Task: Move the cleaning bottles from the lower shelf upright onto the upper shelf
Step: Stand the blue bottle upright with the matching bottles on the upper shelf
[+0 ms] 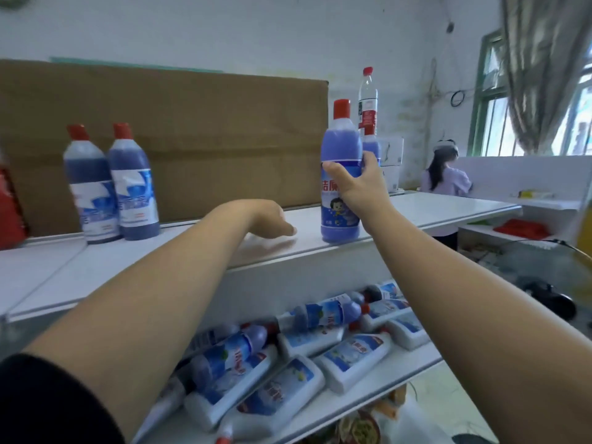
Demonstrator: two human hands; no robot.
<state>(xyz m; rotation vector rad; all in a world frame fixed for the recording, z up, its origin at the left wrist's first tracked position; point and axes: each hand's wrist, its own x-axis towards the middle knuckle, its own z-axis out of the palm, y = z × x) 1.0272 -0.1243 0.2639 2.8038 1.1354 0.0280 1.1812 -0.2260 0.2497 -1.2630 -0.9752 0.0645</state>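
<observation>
Cleaning bottle (339, 174) with the red cap stands upright on the upper shelf (192, 251), right of centre in the frame. My right hand (358, 184) wraps its waist with thumb and fingers. My left hand (272, 219) lies loose and empty on the shelf just to the left. The base sits close to the front edge, so I judge a nudge on release could tip it down onto the heaped bottles (288, 363) lying on the lower shelf (384, 376) at the bottom of the frame. Another blue bottle (371, 145) behind is mostly covered by my hand, and my left arm hides the heap's left end.
</observation>
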